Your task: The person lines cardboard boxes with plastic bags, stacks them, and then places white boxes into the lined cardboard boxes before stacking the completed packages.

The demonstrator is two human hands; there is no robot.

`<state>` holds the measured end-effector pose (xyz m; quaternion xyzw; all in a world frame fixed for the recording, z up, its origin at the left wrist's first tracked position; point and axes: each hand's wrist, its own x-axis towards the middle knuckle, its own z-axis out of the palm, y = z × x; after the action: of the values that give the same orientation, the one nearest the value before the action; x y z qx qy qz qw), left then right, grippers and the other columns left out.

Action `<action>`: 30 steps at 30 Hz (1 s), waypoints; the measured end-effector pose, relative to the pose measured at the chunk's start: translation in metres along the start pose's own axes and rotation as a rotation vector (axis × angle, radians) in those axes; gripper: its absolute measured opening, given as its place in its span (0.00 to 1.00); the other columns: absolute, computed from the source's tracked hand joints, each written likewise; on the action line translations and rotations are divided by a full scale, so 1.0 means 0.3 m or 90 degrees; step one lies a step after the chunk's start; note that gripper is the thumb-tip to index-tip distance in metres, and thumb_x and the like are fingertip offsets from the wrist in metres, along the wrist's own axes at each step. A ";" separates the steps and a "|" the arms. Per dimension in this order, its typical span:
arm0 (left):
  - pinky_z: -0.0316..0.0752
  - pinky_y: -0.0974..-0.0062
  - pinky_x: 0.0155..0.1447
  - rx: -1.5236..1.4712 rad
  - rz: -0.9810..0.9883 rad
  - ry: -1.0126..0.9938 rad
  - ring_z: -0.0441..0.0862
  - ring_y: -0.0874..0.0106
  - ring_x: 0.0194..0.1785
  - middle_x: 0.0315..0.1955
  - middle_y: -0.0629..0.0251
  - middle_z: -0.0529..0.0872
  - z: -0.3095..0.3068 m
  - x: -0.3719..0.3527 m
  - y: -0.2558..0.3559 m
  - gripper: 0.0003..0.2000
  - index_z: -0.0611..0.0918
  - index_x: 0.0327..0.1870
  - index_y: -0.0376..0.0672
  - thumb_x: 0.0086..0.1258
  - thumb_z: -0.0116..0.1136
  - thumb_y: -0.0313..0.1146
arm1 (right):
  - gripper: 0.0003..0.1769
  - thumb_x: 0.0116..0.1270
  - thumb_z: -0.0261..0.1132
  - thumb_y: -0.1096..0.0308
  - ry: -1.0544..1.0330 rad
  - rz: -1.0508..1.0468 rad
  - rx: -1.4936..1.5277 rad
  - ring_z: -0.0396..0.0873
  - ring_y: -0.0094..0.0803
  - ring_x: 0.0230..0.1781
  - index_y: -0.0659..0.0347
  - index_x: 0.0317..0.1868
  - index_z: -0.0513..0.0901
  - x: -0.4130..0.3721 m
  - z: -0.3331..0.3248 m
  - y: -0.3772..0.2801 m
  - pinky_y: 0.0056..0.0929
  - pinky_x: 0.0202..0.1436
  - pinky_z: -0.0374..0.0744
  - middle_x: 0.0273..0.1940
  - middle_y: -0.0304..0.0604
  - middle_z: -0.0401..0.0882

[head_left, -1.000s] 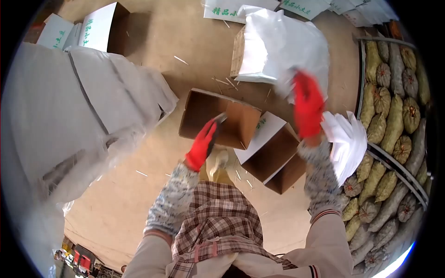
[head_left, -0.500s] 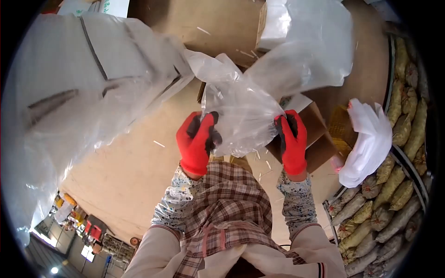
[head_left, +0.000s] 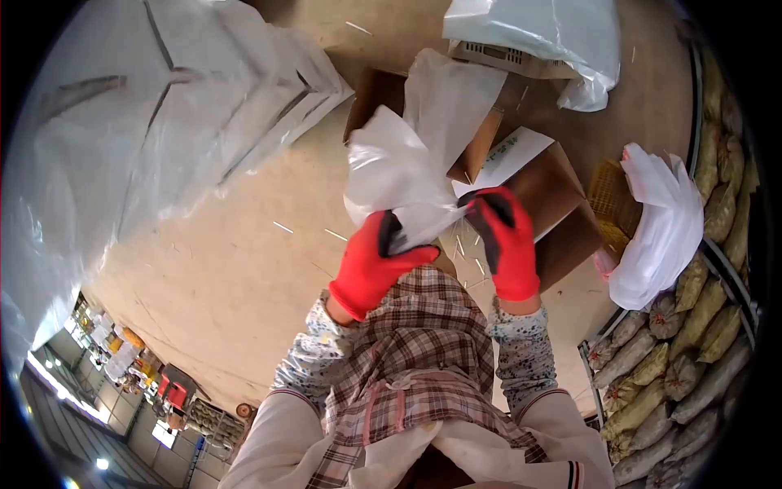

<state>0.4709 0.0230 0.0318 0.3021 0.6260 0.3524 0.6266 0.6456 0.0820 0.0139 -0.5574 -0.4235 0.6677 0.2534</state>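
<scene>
A translucent plastic bag (head_left: 393,159) hangs in front of me, its upper part spread over an open cardboard box (head_left: 376,96). My left hand (head_left: 376,265), in a red glove with dark palm, is closed on the bag's near left part. The gloved right hand (head_left: 503,236) pinches the bag's right edge between thumb and fingers. Just beyond my right hand stands another open cardboard box (head_left: 552,189) with a white flap.
Large stacked white blocks under plastic sheeting (head_left: 204,106) fill the left. A plastic-covered crate (head_left: 529,57) stands at the far right, and a yellow basket (head_left: 612,204) with white plastic bags (head_left: 661,232) is nearer. Racked filled sacks (head_left: 664,391) line the right side.
The bag has been gathered in and no longer stretches wide toward the crate. My left hand has moved right and slightly down, closer to my right hand. The view has shifted slightly.
</scene>
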 end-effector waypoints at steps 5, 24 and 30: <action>0.66 0.73 0.61 -0.120 -0.024 -0.001 0.71 0.74 0.57 0.53 0.62 0.76 -0.027 -0.011 -0.075 0.20 0.69 0.63 0.37 0.73 0.48 0.35 | 0.07 0.70 0.55 0.68 0.030 0.118 0.205 0.69 0.17 0.32 0.63 0.40 0.74 -0.076 0.005 -0.004 0.16 0.39 0.68 0.32 0.33 0.72; 0.73 0.80 0.43 -0.183 0.009 0.043 0.77 0.77 0.38 0.40 0.61 0.81 -0.178 0.044 0.115 0.18 0.71 0.58 0.32 0.68 0.52 0.26 | 0.17 0.66 0.58 0.62 -0.035 0.038 0.041 0.72 0.26 0.40 0.63 0.51 0.72 -0.059 0.178 -0.022 0.25 0.43 0.72 0.41 0.39 0.74; 0.72 0.61 0.55 -0.446 -0.132 -0.226 0.76 0.59 0.53 0.50 0.48 0.77 -0.447 -0.019 0.165 0.32 0.65 0.62 0.32 0.60 0.59 0.40 | 0.08 0.72 0.51 0.70 0.208 -0.087 0.438 0.71 0.23 0.35 0.63 0.46 0.72 0.049 0.182 -0.044 0.24 0.40 0.73 0.41 0.38 0.73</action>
<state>0.3344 0.0380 0.0710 0.0619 0.3769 0.4219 0.8222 0.5878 0.0852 0.0184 -0.5091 -0.1652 0.6549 0.5336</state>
